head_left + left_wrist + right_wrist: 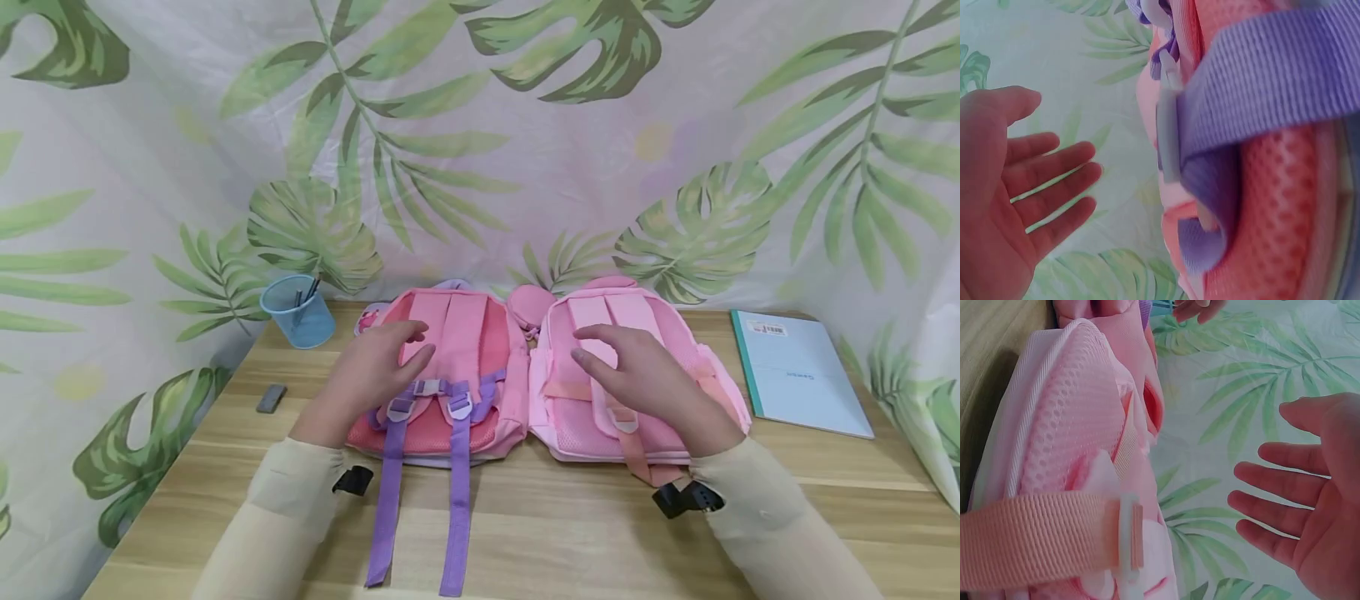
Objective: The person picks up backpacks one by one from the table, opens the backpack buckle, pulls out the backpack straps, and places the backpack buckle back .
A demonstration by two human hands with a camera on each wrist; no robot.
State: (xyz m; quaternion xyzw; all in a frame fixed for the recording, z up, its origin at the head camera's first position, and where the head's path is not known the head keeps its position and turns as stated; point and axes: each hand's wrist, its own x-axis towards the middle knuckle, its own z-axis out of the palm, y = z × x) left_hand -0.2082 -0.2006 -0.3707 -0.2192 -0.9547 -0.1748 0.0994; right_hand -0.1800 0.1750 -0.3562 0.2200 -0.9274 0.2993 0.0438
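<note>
Two pink backpacks lie side by side on the table with their shoulder straps facing up. Over the left one, a coral-pink backpack [495,333] with purple webbing straps [459,517], hovers my left hand [378,367]. Its fingers are spread and hold nothing; the left wrist view shows the bare palm [997,206]. My right hand [637,371] hangs above the light pink backpack [555,433], which has peach straps [637,458]. In the right wrist view its relaxed fingers [1279,481] are apart from the bag. A round pink pouch [531,307] sits between the backpacks at the back.
A blue mesh pen cup [300,317] with a few pens stands at the back left, and a small grey eraser-like block [272,398] lies before it. On the right is a light blue notebook [810,375]. A leaf-printed curtain [480,167] hangs behind the table [555,533].
</note>
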